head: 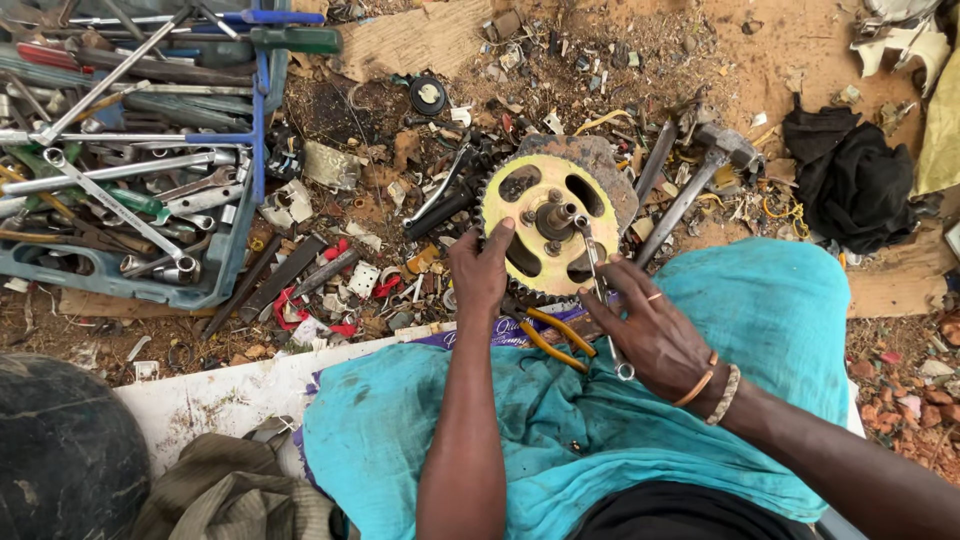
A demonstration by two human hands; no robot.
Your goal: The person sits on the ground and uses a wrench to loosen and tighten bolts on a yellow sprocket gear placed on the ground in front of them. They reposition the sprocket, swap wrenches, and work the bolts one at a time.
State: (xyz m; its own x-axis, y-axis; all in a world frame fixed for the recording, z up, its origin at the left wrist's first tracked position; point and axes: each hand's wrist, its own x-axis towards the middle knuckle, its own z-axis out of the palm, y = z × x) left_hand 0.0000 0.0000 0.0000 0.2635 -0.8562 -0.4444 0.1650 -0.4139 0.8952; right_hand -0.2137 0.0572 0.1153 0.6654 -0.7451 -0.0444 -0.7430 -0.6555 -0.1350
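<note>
While the sprocket sits on littered ground beyond the teal cloth, the left hand clamps its near rim. The right hand holds a spanner on the hub bolt. Slip risk: spanner jumps, knuckles hit teeth; pliers just below the sprocket.

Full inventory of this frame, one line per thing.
sprocket: 1, yellow face with dark teeth, centre ground
wrench: 1, silver, on the sprocket hub, in right hand
pliers: 1, orange handles, on lap below sprocket
hammer: 1, grey metal, right of sprocket
tool tray: 1, blue, upper left, full of wrenches and screwdrivers
black cloth: 1, upper right
scrap bits: many, mixed, on dirt
teal cloth: 1, over lap
left hand: grips sprocket's left edge
right hand: holds wrench, bracelets at wrist
</note>
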